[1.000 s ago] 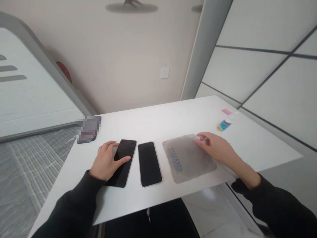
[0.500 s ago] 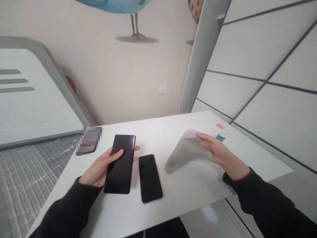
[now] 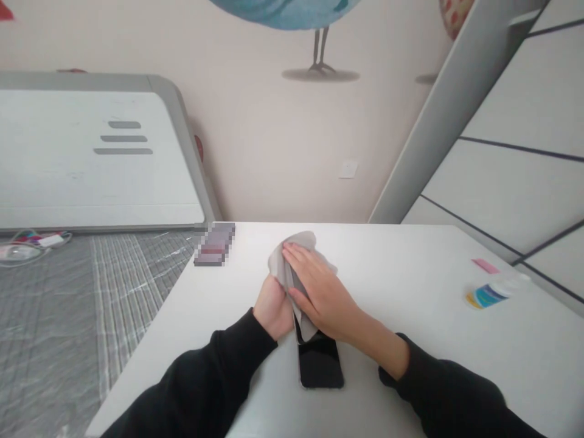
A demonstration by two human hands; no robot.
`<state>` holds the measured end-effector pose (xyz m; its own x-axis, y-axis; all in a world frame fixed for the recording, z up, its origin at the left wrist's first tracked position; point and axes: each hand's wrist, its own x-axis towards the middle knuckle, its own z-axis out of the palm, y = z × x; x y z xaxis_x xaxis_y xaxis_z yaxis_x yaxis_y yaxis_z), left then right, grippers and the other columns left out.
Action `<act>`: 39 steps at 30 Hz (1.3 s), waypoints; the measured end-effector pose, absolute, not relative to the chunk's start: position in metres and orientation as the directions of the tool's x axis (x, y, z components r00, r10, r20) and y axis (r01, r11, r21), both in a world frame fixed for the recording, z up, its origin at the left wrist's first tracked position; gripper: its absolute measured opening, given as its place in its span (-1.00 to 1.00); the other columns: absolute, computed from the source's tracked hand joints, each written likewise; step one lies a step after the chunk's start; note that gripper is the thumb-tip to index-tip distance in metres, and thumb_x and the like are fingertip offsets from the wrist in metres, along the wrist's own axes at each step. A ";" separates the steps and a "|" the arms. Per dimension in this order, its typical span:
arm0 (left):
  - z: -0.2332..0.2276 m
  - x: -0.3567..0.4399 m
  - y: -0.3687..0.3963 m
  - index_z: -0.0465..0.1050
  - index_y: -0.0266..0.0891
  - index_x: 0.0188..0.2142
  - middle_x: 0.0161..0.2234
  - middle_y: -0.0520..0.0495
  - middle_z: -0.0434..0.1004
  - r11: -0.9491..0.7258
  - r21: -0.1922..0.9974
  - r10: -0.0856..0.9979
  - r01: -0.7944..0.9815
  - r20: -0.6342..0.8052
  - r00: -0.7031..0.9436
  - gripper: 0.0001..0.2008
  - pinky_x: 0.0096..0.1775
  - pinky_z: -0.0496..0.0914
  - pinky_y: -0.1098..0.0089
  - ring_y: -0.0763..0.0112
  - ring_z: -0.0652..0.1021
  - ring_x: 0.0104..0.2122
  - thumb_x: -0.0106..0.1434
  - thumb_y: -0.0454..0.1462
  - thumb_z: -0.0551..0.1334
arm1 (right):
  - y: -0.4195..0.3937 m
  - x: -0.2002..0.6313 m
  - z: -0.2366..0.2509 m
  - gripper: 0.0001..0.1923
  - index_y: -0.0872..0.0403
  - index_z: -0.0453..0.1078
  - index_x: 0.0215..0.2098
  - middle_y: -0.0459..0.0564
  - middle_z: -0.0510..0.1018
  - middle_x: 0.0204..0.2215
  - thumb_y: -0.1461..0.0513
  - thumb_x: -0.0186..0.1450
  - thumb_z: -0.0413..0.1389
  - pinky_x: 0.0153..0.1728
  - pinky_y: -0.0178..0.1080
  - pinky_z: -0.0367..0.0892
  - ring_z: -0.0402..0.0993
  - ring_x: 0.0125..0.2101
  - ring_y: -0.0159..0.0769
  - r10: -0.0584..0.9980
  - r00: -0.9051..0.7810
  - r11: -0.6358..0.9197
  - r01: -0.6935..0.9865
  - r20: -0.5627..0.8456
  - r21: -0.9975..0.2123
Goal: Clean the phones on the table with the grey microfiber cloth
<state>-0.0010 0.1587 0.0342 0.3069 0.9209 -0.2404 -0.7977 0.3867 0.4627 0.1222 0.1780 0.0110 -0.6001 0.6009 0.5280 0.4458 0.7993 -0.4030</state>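
The right hand (image 3: 319, 292) lies flat, fingers spread, pressing a grey cleaning cloth (image 3: 292, 258) down; half a second ago that cloth hung pinched in the air at three o'clock, so it has crossed to the centre and the wiping contact has begun; the left hand (image 3: 272, 307) is curled at nine o'clock of the cloth, apparently gripping the dark phone it had lifted, though the cloth hides that phone entirely, so I cannot tell for sure; at six o'clock of both hands a second black phone (image 3: 319, 362) lies flat on the white table (image 3: 410, 328); far off at three o'clock lies a small spray bottle (image 3: 495, 293), a pink slip (image 3: 485, 265) just beyond it.
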 end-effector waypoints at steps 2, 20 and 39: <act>0.036 -0.003 0.158 0.43 -0.18 0.25 0.01 -0.13 0.68 0.376 0.448 0.920 -0.811 -0.285 0.268 -0.44 0.22 0.40 0.24 0.24 0.64 0.06 0.56 -0.07 -0.18 | 0.172 0.116 0.004 -0.29 0.03 -0.32 0.57 0.20 0.00 0.51 0.12 0.54 -0.17 0.40 0.36 0.02 -0.11 0.49 0.04 0.624 -0.581 0.779 0.521 0.523 -0.350; 0.049 -0.017 0.154 0.44 -0.45 0.23 0.04 -0.38 0.64 0.469 0.491 0.881 -0.734 -0.312 0.355 -0.11 0.30 0.29 0.12 0.00 0.55 0.18 0.41 0.27 -0.15 | 0.164 0.124 -0.008 -0.03 0.20 -0.35 0.55 0.27 0.04 0.48 -0.23 0.48 -0.18 0.41 0.19 0.10 -0.09 0.49 0.05 0.331 -0.763 0.944 0.261 0.555 -0.203; 0.041 -0.013 0.150 0.61 -0.30 0.00 0.04 -0.28 0.65 0.430 0.432 0.903 -0.793 -0.202 0.379 -0.32 0.37 0.17 0.08 0.01 0.46 0.28 0.46 0.18 -0.03 | 0.169 0.128 -0.011 -0.19 0.26 -0.43 0.54 0.26 -0.14 0.52 0.03 0.55 -0.17 0.36 0.34 0.11 -0.35 0.51 0.11 0.544 -0.583 0.809 0.554 0.603 -0.196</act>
<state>-0.0130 0.1502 0.0414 0.3791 0.9030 -0.2020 -0.7929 0.4296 0.4322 0.1279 0.1687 -0.0110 -0.5827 0.5445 0.6033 0.5537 0.8094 -0.1957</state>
